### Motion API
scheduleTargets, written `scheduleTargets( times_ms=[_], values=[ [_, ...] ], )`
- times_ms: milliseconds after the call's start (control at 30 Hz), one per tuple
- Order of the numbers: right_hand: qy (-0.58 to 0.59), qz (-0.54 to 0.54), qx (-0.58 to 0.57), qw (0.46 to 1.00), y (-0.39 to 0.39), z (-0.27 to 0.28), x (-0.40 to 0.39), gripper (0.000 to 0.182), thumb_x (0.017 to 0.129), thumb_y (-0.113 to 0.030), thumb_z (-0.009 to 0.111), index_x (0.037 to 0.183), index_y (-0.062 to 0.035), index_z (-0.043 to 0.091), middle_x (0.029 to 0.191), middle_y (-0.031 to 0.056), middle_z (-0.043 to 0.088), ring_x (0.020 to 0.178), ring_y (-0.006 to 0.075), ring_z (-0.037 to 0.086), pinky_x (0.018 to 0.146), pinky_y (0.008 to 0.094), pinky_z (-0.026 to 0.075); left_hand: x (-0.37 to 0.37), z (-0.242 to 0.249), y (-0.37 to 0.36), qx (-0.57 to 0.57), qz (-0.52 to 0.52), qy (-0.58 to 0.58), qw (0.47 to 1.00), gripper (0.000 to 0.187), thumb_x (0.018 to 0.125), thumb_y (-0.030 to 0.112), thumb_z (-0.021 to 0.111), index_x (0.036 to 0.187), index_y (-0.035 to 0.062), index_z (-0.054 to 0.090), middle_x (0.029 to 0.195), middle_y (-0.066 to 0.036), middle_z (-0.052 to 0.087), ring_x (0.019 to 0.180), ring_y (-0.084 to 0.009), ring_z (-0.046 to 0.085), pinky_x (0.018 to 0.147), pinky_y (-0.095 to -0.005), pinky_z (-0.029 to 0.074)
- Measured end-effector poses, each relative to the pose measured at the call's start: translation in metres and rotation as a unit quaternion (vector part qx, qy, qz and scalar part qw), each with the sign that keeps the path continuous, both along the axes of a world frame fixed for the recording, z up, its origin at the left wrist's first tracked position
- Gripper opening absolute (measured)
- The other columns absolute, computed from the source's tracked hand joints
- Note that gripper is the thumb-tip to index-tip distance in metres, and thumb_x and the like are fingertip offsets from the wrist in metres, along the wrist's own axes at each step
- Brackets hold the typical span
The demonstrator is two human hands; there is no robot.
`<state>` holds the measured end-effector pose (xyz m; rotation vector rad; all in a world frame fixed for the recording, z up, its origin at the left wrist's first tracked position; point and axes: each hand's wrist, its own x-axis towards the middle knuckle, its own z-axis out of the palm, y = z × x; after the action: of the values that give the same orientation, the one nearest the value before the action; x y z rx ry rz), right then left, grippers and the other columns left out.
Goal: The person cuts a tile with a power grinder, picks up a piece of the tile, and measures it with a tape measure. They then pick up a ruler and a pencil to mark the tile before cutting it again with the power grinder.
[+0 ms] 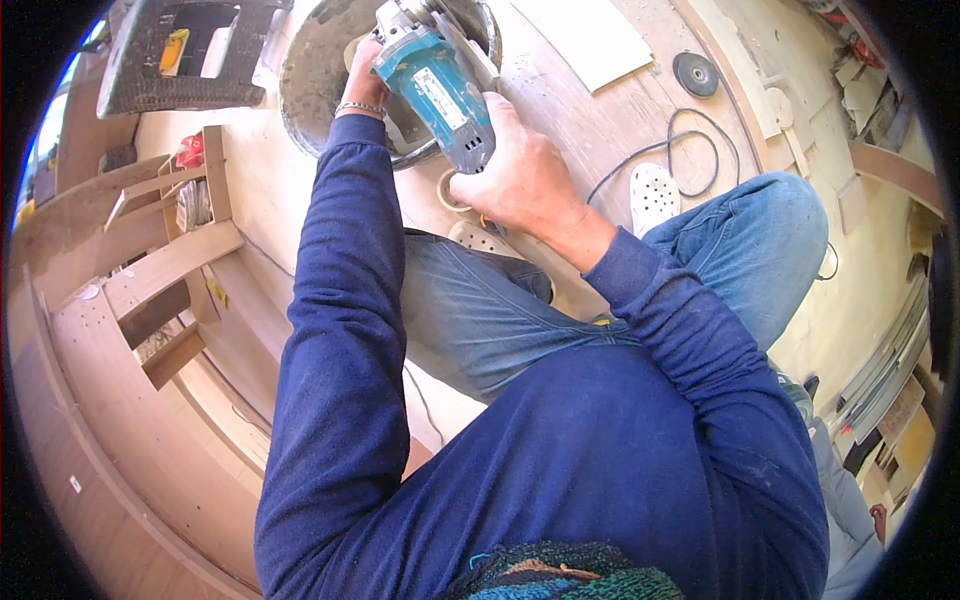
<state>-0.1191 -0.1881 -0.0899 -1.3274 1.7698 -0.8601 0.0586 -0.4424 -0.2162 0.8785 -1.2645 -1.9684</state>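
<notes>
A teal angle grinder (436, 95) is held between my hands, its metal head pointing away from me over a large grimy bucket (308, 110). My left hand (367, 80) grips the grinder's front left side near the head; most of its fingers are hidden. Around the rear end of the body, my right hand (530, 170) is closed with the thumb underneath. Beside the grinder's head, a pale flat edge shows at the right, but I cannot make out what it is. A roll of tape (452, 192) lies just below my right thumb.
A white board (590, 40) and a round black disc (696, 74) lie on the floor. A dark cable (715, 135) loops near my white clog (655, 195). Wooden framing (120, 330) stands at left, below a dirty plastic stool (190, 60). Stacked offcuts (890, 340) line the right.
</notes>
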Motion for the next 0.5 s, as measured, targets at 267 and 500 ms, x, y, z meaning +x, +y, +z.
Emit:
scheduleTargets(
  times_ms=[267,500],
  values=[
    [-0.001,-0.006,-0.012,1.0,0.004,-0.003,0.001,0.086,0.066,-0.031,0.071,0.138,0.0052,0.042,0.097,0.0316,0.067,0.094,0.0472,0.067,0.084,0.0481,0.055,-0.014,0.036,0.029,-0.205,0.003,-0.119,0.971,0.021,0.097,0.013,0.06,0.112,0.0013,0.067,0.1,-0.005,0.071,0.084,-0.0135,0.065,0.078,-0.0283,0.053],
    [0.009,-0.004,-0.012,1.0,0.005,-0.004,0.0,0.085,0.067,-0.03,0.072,0.139,0.004,0.042,0.098,0.0304,0.067,0.093,0.046,0.068,0.084,0.0475,0.055,-0.016,0.023,0.02,-0.096,0.035,-0.039,0.994,0.022,0.097,0.012,0.061,0.115,0.001,0.066,0.102,-0.005,0.072,0.083,-0.015,0.066,0.074,-0.0311,0.054]
  ],
)
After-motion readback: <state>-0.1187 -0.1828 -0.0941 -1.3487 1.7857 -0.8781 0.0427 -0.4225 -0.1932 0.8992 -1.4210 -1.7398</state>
